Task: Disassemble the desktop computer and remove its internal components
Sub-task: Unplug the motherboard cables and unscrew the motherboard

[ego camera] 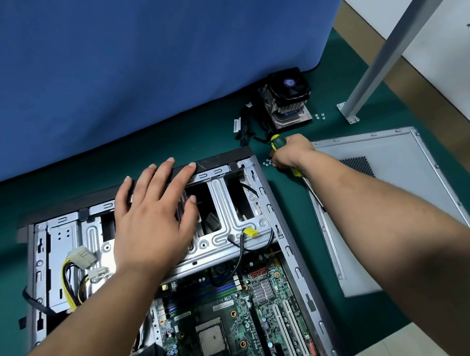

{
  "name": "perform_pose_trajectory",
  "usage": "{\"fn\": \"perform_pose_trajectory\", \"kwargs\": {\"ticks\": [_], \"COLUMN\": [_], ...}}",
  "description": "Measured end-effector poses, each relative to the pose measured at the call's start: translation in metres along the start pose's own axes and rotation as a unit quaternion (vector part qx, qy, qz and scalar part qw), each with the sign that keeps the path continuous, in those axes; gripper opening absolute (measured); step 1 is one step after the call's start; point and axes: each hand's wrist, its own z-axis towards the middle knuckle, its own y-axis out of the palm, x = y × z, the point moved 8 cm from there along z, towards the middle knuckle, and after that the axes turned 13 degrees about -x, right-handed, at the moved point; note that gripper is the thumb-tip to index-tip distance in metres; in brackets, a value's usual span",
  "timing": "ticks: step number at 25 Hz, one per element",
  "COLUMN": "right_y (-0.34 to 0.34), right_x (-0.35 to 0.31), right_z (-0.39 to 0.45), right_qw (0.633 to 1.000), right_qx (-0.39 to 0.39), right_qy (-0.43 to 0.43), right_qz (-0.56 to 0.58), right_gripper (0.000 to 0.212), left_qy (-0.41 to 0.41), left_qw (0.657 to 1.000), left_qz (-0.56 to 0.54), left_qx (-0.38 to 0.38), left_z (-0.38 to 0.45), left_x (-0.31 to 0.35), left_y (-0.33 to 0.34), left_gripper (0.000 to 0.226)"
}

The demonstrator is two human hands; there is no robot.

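Green table point(164, 151) carries the open computer case point(291, 248), its near end cut off; left hand point(155, 218) lies spread flat on the drive cage point(231, 208), right hand point(291, 152) beside the case curls around a screwdriver point(278, 142), tip hidden

Side panel point(387, 205) lies right of the case point(282, 231), cooler point(287, 99) behind.
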Motion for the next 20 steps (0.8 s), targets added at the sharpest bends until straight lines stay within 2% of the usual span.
{"fn": "perform_pose_trajectory", "kwargs": {"ticks": [7,11,14,16,18,20], "right_y": [-0.002,-0.017,-0.042,-0.062,-0.071,-0.066], "right_x": [-0.007,-0.017,-0.033,-0.046,-0.063,-0.077], "right_z": [-0.006,-0.038,-0.099,-0.149,-0.198,-0.235], "right_qw": [1.0,0.974,0.952,0.924,0.872,0.821], "right_qx": [-0.024,-0.054,-0.048,-0.039,-0.068,-0.096], "right_qy": [-0.01,-0.059,-0.134,-0.181,-0.22,-0.239], "right_qz": [-0.002,0.212,0.27,0.334,0.431,0.509], "right_gripper": [0.012,0.016,0.018,0.022,0.021,0.02], "left_qy": [0.005,0.006,0.009,0.019,0.046,0.089], "left_qw": [1.0,1.0,1.0,0.999,0.995,0.977], "left_qz": [-0.011,-0.009,-0.016,-0.035,-0.074,-0.184], "left_qx": [0.006,0.001,-0.005,-0.02,-0.041,-0.057], "left_z": [0.0,0.002,0.0,-0.002,-0.009,-0.025], "left_x": [0.0,-0.001,0.0,0.0,0.005,0.017], "left_y": [0.001,0.002,0.001,-0.004,-0.013,-0.023], "left_gripper": [0.052,0.052,0.053,0.054,0.054,0.051]}}
